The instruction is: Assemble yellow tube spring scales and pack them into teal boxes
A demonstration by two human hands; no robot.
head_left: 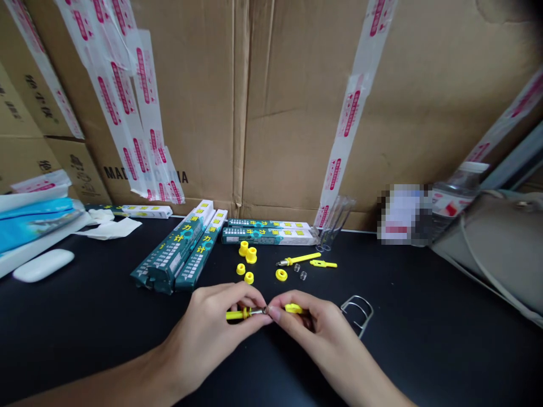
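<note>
My left hand is closed around a yellow plastic rod with a metal end, which points to the right. At that end, the thumb and forefinger of my right hand pinch close against my left fingertips; whatever small part is between them is mostly hidden. Tucked in my right fingers is a yellow plastic piece. Beyond the hands lie a similar yellow rod with a metal tip, a slotted yellow piece, small springs, a yellow ring and several yellow caps.
Green-and-white spring-scale boxes lie at the back left and centre. Clear tubes lean against the cardboard. A bent metal wire frame is by my right hand. A bottle and grey bag stand right; a white case lies left.
</note>
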